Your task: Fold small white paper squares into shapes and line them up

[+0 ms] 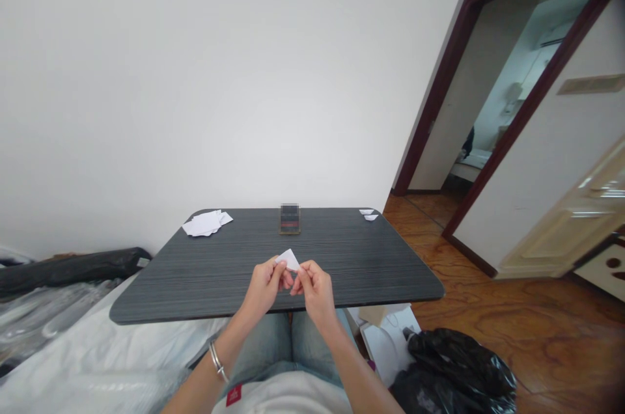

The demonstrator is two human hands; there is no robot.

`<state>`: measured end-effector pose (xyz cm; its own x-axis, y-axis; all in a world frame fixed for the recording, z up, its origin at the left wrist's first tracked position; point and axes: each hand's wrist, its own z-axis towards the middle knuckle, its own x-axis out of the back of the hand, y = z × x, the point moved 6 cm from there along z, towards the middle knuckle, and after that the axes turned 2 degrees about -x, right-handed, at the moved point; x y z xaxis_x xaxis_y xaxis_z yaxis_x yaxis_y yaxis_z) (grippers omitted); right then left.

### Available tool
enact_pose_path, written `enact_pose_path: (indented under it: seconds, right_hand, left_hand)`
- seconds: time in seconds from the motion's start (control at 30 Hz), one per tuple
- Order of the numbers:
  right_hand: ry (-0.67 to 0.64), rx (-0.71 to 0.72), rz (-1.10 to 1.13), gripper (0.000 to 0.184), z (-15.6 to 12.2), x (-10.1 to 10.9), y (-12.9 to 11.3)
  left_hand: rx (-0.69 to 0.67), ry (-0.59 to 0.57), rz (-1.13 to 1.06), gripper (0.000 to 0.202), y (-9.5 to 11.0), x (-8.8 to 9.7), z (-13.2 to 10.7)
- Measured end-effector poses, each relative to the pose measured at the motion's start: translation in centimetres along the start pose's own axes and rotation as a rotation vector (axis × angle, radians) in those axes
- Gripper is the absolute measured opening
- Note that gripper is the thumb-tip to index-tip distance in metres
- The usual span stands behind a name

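Note:
A small folded piece of white paper (289,259) is held up between both hands, above the near part of the dark table (234,271). My left hand (267,280) pinches its left side between thumb and fingers. On the lower right corner, the thumb and fingertips of my right hand (313,285) are closed. At the table's far left lies a loose pile of white paper sheets (204,224). Two small folded white papers (371,217) rest near the far right corner. The folds under my fingers are hidden.
A dark phone-like object (290,220), partly pixelated, stands at the table's back middle, by the white wall (244,75). Below the right side are white boxes (388,342) and a black plastic bag (459,368). A long black roll (73,271) lies at left.

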<state>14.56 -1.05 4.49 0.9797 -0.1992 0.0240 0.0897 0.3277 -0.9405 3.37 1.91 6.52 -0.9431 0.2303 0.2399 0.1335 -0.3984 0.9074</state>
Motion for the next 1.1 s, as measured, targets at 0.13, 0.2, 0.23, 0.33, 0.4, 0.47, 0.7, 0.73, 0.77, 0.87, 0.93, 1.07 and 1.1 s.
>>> enact_pose_path:
  seconds: [0.13, 0.2, 0.23, 0.33, 0.4, 0.47, 0.7, 0.73, 0.77, 0.87, 0.93, 1.07, 1.1]
  right_hand:
    - [-0.032, -0.015, -0.007, 0.026, 0.2, 0.0, 0.4]
    - [-0.042, -0.028, 0.000, 0.025, 0.3, 0.0, 0.8]
    - [-0.039, -0.033, 0.002, 0.025, 0.3, 0.0, 1.0]
    - [-0.040, -0.052, 0.022, 0.025, 0.5, -0.1, 1.7]
    - [-0.041, -0.067, 0.050, 0.026, 0.6, -0.2, 2.1]
    - [-0.047, -0.087, 0.077, 0.026, 0.7, -0.2, 2.4]
    - [-0.085, -0.141, 0.084, 0.024, 0.9, -0.3, 3.2]
    - [-0.091, -0.151, 0.077, 0.024, 0.9, -0.3, 3.3]
    - [-0.096, -0.158, 0.073, 0.024, 1.0, -0.3, 3.5]
    - [-0.110, -0.163, 0.071, 0.024, 1.0, -0.4, 3.8]
    - [-0.115, -0.166, 0.076, 0.025, 1.0, -0.5, 4.0]
    - [-0.105, -0.166, 0.098, 0.024, 1.1, -0.4, 4.1]
    - [-0.098, -0.165, 0.107, 0.024, 1.1, -0.3, 4.1]
  left_hand:
    - [0.017, -0.072, -0.058, 0.036, -0.6, 0.1, 0.2]
    - [0.029, -0.107, -0.076, 0.037, -1.0, 0.2, 0.2]
    - [0.030, -0.116, -0.078, 0.037, -1.2, 0.3, 0.1]
    - [0.033, -0.097, -0.088, 0.034, -1.7, 0.7, 0.0]
    - [0.035, -0.055, -0.113, 0.030, -1.9, 1.1, 0.1]
    - [0.036, -0.017, -0.157, 0.024, -2.0, 1.3, 0.3]
    - [0.019, -0.007, -0.236, 0.027, -2.3, 1.1, 0.7]
    - [0.016, -0.010, -0.233, 0.027, -2.4, 1.0, 0.6]
    - [0.012, -0.008, -0.232, 0.027, -2.5, 0.9, 0.6]
    - [0.001, 0.007, -0.230, 0.030, -2.7, 0.8, 0.5]
    - [-0.013, 0.017, -0.208, 0.031, -2.8, 0.9, 0.4]
    - [-0.022, 0.022, -0.147, 0.029, -3.4, 0.7, 0.1]
    - [-0.024, 0.026, -0.141, 0.029, -3.7, 0.7, 0.0]
